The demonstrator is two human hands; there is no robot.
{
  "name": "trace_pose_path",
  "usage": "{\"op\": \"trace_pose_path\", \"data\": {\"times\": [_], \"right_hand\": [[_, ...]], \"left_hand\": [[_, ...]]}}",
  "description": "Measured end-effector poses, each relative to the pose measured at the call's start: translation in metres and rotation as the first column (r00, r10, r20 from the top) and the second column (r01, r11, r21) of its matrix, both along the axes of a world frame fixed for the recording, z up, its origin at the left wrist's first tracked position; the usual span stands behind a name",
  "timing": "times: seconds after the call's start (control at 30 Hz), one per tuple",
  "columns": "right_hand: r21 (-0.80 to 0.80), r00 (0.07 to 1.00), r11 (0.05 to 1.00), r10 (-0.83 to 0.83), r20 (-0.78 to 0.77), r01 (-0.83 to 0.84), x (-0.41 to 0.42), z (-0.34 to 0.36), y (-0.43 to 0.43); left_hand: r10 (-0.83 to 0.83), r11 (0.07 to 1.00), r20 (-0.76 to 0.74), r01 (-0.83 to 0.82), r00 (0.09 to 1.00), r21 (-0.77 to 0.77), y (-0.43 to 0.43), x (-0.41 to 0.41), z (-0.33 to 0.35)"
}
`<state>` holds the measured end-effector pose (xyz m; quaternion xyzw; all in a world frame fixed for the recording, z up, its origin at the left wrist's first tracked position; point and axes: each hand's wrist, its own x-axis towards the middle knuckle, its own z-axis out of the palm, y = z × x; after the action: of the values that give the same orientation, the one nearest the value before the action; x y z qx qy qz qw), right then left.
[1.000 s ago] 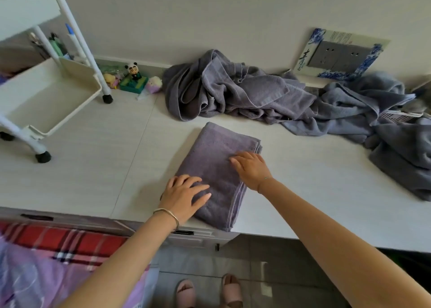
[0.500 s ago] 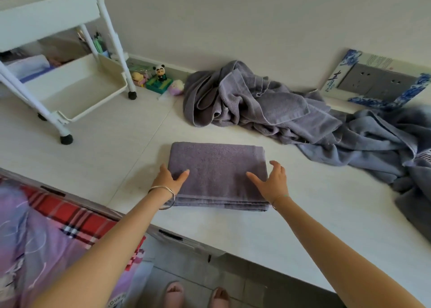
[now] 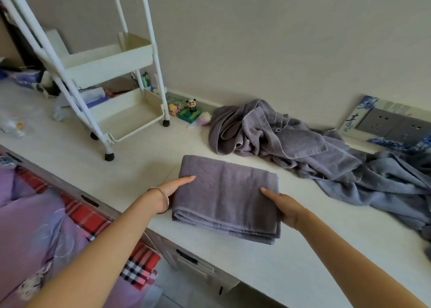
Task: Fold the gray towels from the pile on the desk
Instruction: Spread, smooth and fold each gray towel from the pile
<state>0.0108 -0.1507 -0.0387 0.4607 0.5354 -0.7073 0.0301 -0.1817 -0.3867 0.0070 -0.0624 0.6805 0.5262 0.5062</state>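
One folded towel [image 3: 226, 195] lies flat on the tabletop [image 3: 144, 167], near the front. The left grip [image 3: 166, 192] pinches its left side and the right grip [image 3: 288, 209] pinches its right side, each with a thumb on top. This towel looks done. I think the next move is to lift it aside, kept flat so it does not flop open. The other fingers hide under the towel. The pile [image 3: 291, 144] by the wall runs off the right edge.

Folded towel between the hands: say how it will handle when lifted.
Probably floppy: the folded towel is layered cloth, so its middle may sag between the left hand and right hand. Likely light, and the stacked edges could slip apart.
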Motion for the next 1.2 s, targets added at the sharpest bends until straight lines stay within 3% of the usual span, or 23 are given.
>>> {"op": "trace_pose_path", "data": {"times": [0.33, 0.53, 0.67, 0.87, 0.97, 1.2], "right_hand": [[0.3, 0.905, 0.944, 0.243, -0.348, -0.138, -0.1, 0.183, -0.049], [0.495, 0.821, 0.852, 0.402, -0.405, -0.173, -0.152, 0.255, -0.087], [0.56, 0.797, 0.821, 0.411, -0.442, -0.112, -0.185, 0.299, -0.098], [0.695, 0.736, 0.719, 0.478, -0.478, -0.016, -0.244, 0.384, -0.095], [0.749, 0.682, 0.663, 0.544, -0.489, 0.008, -0.284, 0.424, -0.09], [0.819, 0.597, 0.573, 0.662, -0.452, -0.016, -0.384, 0.481, -0.066]], "left_hand": [[0.108, 0.966, -0.236, -0.046, 0.966, 0.254, -0.071, -0.072, 0.162], [0.197, 0.925, -0.329, -0.064, 0.923, 0.374, -0.122, -0.101, 0.241], [0.269, 0.881, -0.386, -0.065, 0.882, 0.468, -0.148, -0.126, 0.279], [0.367, 0.865, -0.607, -0.019, 0.705, 0.501, -0.165, -0.176, 0.337], [0.42, 0.841, -0.65, -0.002, 0.634, 0.541, -0.161, -0.197, 0.364], [0.49, 0.828, -0.669, -0.058, 0.558, 0.558, -0.147, -0.256, 0.41]]}}
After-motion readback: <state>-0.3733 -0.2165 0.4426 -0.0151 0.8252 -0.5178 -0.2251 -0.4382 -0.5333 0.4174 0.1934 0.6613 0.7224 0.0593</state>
